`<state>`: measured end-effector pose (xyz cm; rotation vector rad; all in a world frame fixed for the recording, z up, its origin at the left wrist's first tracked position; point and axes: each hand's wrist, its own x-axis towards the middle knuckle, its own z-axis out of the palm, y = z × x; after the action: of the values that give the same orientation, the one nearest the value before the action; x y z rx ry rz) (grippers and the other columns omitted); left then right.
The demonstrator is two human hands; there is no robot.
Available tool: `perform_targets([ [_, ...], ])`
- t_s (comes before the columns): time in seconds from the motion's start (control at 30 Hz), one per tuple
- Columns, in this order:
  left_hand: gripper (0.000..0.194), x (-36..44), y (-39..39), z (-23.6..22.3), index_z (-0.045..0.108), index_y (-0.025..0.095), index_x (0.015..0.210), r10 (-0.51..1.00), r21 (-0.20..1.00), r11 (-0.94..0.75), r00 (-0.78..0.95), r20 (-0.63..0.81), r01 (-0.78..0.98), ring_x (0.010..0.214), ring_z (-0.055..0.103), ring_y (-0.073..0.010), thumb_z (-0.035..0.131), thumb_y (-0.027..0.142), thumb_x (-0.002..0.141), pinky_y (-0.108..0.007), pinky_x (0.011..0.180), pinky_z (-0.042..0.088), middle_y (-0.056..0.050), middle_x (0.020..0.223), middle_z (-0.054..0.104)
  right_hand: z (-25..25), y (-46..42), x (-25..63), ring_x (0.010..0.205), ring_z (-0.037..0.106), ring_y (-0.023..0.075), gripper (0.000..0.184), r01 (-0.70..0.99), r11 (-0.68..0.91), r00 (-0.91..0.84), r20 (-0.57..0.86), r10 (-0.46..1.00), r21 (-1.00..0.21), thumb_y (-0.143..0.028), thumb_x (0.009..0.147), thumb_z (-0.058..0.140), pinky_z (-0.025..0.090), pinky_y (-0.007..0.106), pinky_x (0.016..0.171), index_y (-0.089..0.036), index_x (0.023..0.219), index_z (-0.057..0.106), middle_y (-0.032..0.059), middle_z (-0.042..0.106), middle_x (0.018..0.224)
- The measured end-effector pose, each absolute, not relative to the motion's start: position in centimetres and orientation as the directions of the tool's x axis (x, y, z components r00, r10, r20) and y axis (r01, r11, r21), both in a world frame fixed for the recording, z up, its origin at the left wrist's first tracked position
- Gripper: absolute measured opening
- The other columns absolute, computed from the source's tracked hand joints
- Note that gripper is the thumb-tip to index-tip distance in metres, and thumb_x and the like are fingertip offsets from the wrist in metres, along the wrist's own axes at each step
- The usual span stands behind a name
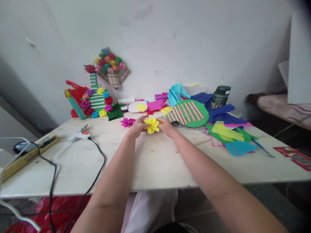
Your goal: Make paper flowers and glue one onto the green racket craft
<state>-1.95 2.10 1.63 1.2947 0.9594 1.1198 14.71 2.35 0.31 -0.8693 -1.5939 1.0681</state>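
Note:
A yellow paper flower (pixel 152 125) with pointed petals is held between my two hands at the middle of the table. My left hand (pixel 139 125) has its fingers closed on the flower's left side. On the other side, my right hand (pixel 166 125) grips its right edge. Some fingertips are hidden behind the petals. A magenta paper flower (pixel 127 122) lies just left of my left hand. Behind my right hand rests a green guitar-shaped piece (pixel 190 113) with pink strips across it.
A white glue gun (pixel 80 136) with a black cord lies left, near a power strip (pixel 41 149). Coloured crepe paper (pixel 228 132) and a dark bottle (pixel 220 96) are at right. A flower-trimmed green guitar shape (pixel 97 100) leans on the wall, where a flower basket decoration (pixel 113 79) hangs.

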Motion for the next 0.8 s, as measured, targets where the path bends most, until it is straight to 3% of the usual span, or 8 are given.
perform_targets([
  [0.13, 0.064, -1.9, 2.3, 1.5, 0.052, 0.017, 0.114, 0.985, 0.977, -0.032, 0.161, 0.067, -0.212, 0.067, 0.066, -0.0185, 0.073, 0.013, 0.055, -0.032, 0.062, 0.053, -0.005, 0.085, 0.066, 0.4, 2.5, 14.7, 0.069, 0.062, 0.0149, 0.044, -0.125, 0.193, -0.198, 0.215, 0.956, -0.973, -0.024, 0.068, 0.056, 0.050, 0.025, 0.053, -0.019, 0.111, 0.059, 0.0034, 0.067, 0.091],
  [0.3, 0.058, -1.7, 2.9, 1.1, 0.054, 0.017, 0.109, 0.990, 0.931, -0.075, 0.084, 0.112, -0.357, 0.071, 0.066, -0.0177, 0.072, 0.012, 0.054, -0.032, 0.065, 0.053, -0.005, 0.088, 0.067, 0.2, 2.8, 14.8, 0.060, 0.062, 0.0152, 0.039, -0.296, 0.093, -0.190, 0.154, 0.970, -0.951, -0.033, 0.073, 0.056, 0.051, 0.027, 0.048, -0.016, 0.108, 0.057, 0.0038, 0.066, 0.078],
  [0.53, 0.053, -1.1, 2.9, 1.3, 0.055, 0.015, 0.106, 0.992, 0.923, -0.061, 0.080, 0.099, -0.381, 0.076, 0.066, -0.0185, 0.070, 0.012, 0.055, -0.032, 0.068, 0.052, -0.007, 0.090, 0.067, -0.1, 2.6, 14.6, 0.057, 0.061, 0.0147, 0.021, -0.287, 0.109, -0.284, 0.193, 0.939, -0.952, -0.025, 0.069, 0.051, 0.050, 0.026, 0.047, -0.015, 0.085, 0.058, 0.0031, 0.064, 0.069],
  [0.8, 0.055, -0.3, 2.2, 1.9, 0.056, 0.016, 0.102, 0.995, 0.936, -0.099, -0.022, 0.097, -0.338, 0.071, 0.064, -0.0170, 0.072, 0.013, 0.050, -0.032, 0.068, 0.051, -0.003, 0.082, 0.066, 0.2, 2.2, 14.3, 0.060, 0.059, 0.0138, 0.020, -0.242, 0.146, -0.243, 0.205, 0.948, -0.959, -0.022, 0.063, 0.059, 0.050, 0.024, 0.047, -0.016, 0.082, 0.059, 0.0021, 0.065, 0.073],
])
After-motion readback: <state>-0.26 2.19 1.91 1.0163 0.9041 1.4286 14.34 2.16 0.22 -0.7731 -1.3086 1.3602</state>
